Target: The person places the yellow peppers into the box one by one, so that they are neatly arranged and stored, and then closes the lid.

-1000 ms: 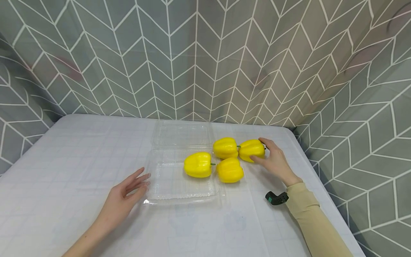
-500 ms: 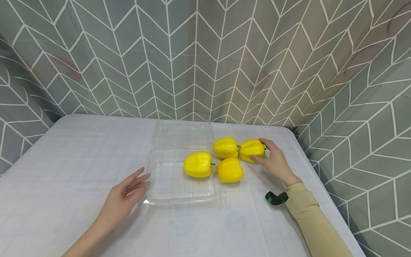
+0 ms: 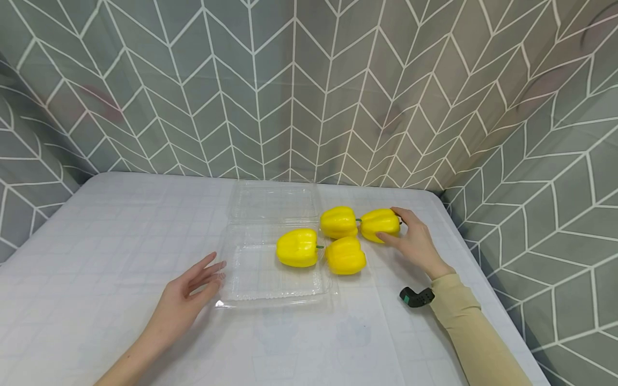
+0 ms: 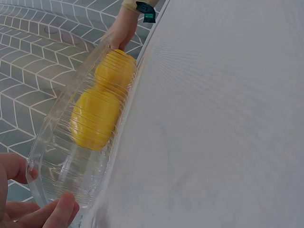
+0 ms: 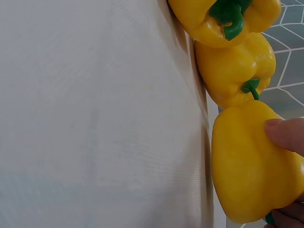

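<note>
My right hand (image 3: 414, 241) grips a yellow bell pepper (image 3: 379, 224) at the far right of the group, thumb on its near side and fingers round the far side. In the right wrist view the thumb lies across that pepper (image 5: 254, 164). A clear plastic clamshell container (image 3: 251, 279) lies with its lid (image 3: 272, 202) folded back. Inside its right part is another yellow pepper (image 3: 297, 247). My left hand (image 3: 185, 292) has its fingers loosely extended at the container's left edge; the left wrist view shows fingertips (image 4: 66, 202) against the clear wall.
Two more yellow peppers sit just right of the container, one at the back (image 3: 339, 222) and one nearer (image 3: 346, 256). A black wrist device (image 3: 416, 297) is at the right sleeve. A white cloth covers the table (image 3: 120, 241), with a patterned curtain (image 3: 270, 91) behind.
The pepper in my right hand has shifted very slightly right, a little away from the back pepper. My left hand and the container stay as they were.
</note>
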`<control>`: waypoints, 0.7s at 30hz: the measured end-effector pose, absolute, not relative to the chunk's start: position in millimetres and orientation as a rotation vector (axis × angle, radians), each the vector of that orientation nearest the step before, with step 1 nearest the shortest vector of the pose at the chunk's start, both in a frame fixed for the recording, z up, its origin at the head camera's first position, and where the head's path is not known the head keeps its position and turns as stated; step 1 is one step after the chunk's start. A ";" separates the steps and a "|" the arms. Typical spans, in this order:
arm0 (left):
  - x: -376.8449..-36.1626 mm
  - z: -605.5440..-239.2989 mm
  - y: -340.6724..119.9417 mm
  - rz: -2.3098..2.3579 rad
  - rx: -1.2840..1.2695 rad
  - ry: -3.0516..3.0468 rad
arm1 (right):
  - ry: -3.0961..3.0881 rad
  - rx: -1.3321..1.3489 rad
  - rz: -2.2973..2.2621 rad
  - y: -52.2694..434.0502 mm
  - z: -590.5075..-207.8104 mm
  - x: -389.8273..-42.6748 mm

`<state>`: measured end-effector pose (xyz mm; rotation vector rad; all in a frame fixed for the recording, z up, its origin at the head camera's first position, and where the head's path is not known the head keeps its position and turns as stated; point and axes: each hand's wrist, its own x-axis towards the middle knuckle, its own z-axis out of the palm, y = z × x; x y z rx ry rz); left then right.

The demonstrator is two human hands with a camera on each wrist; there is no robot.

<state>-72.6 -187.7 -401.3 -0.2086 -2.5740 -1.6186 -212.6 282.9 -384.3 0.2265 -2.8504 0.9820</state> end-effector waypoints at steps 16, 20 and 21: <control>-72.1 -400.0 -187.4 -1.633 -0.204 -2.578 | -2.808 0.205 0.988 285.9 -375.6 -211.0; -72.3 -400.8 -187.5 -1.636 -0.211 -2.572 | -2.788 0.201 0.987 286.7 -374.5 -211.2; -72.2 -400.8 -187.6 -1.633 -0.211 -2.573 | -2.783 0.200 0.986 286.6 -373.6 -211.0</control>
